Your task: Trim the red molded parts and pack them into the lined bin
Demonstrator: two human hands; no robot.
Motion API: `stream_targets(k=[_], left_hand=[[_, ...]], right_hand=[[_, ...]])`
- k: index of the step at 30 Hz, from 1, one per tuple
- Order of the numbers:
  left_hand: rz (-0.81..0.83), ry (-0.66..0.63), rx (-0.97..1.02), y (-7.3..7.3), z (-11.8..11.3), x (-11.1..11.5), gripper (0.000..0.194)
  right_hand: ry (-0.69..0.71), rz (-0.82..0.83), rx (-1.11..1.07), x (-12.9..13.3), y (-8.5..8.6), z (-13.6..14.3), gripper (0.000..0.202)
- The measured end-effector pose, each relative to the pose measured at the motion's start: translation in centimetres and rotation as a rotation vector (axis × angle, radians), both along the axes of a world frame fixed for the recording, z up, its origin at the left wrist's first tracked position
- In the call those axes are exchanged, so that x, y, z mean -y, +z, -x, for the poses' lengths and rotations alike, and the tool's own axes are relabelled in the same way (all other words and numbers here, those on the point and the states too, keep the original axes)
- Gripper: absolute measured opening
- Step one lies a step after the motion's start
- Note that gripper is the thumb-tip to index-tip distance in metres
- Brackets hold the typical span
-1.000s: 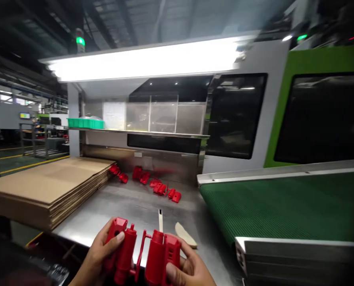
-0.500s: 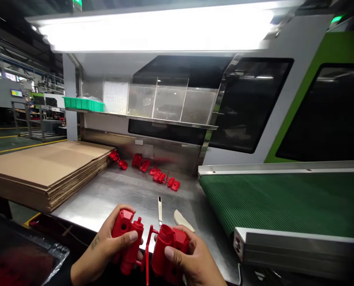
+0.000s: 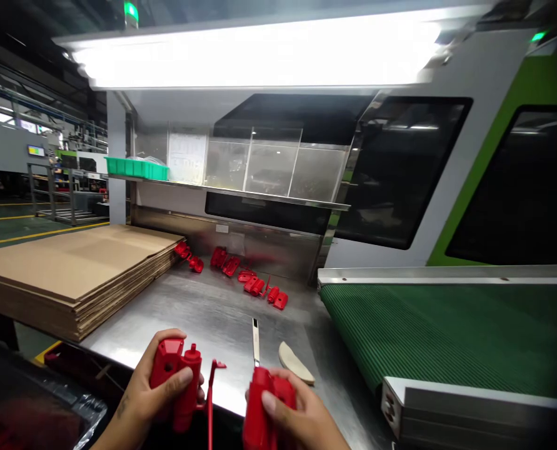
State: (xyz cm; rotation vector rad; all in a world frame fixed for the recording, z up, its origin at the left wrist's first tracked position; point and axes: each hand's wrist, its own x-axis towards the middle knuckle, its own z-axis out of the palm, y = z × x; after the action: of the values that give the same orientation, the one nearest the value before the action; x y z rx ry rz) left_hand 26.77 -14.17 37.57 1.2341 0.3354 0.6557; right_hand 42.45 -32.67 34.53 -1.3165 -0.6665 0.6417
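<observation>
Gripping a red plastic box-and-cylinder piece (image 3: 185,397) between thumb and fingers, the left hand (image 3: 150,390) holds it by the near edge of the shiny steel table (image 3: 203,312), a thin red plastic rod (image 3: 210,400) at its side. The right hand (image 3: 304,409) clasps a second red plastic piece (image 3: 258,406), apart from the rod. Beyond lie a slim white-handled tool (image 3: 256,340), a cream crescent-shaped piece (image 3: 296,364) and, farther back, small red plastic parts (image 3: 254,285)

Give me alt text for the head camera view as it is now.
The left hand holds a red part with a thin bar, and the right hand a separate red piece, by the near edge of a metal table. On it are more red parts, a pale-handled tool, a curved pale piece and stacked cardboard. A green belt is at right.
</observation>
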Motion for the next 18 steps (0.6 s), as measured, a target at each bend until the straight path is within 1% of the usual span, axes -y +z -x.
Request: stream_targets(k=[1,3,6,8,9,11,13,14,15,16,18], left_hand=[[0.058,-0.012,-0.019,-0.2,-0.2,-0.1,0.063],[0.167,-0.032,-0.062,-1.0,-0.7,-0.1,0.062],[0.226,-0.036,-0.058,-2.4,-1.1,0.0,0.061],[0.225,-0.040,-0.046,-3.2,-0.9,-0.1,0.062],[0.225,-0.038,-0.049,-3.4,-0.8,-0.2,0.064],[0.237,-0.023,-0.063,-3.7,-0.3,-0.5,0.066],[0.260,0.006,-0.073,-3.6,0.0,-0.8,0.068],[0.265,0.022,-0.075,-3.5,0.1,-0.8,0.069],[0.256,0.036,-0.076,-3.3,0.1,-0.8,0.070],[0.231,0.046,-0.076,-3.1,0.0,-0.8,0.070],[0.149,0.030,-0.044,-2.6,-0.2,-0.4,0.070]], right_hand=[[-0.048,0.034,-0.036,-1.6,-0.6,-0.8,0.060],[-0.122,0.110,0.077,-5.4,-1.4,-3.0,0.059],[-0.195,0.263,0.273,-11.2,-2.0,-6.7,0.041],[-0.241,0.366,0.420,-13.7,-2.0,-8.4,0.032],[-0.264,0.401,0.488,-14.3,-1.9,-8.9,0.030],[-0.323,0.431,0.601,-14.0,-1.6,-8.7,0.033],[-0.376,0.401,0.685,-12.1,-1.2,-7.2,0.041],[-0.372,0.368,0.712,-10.7,-1.1,-5.9,0.044],[-0.341,0.331,0.726,-9.2,-1.0,-4.4,0.045],[-0.280,0.296,0.729,-7.7,-1.0,-2.8,0.047],[-0.099,0.263,0.628,-5.2,-1.3,0.3,0.058]])
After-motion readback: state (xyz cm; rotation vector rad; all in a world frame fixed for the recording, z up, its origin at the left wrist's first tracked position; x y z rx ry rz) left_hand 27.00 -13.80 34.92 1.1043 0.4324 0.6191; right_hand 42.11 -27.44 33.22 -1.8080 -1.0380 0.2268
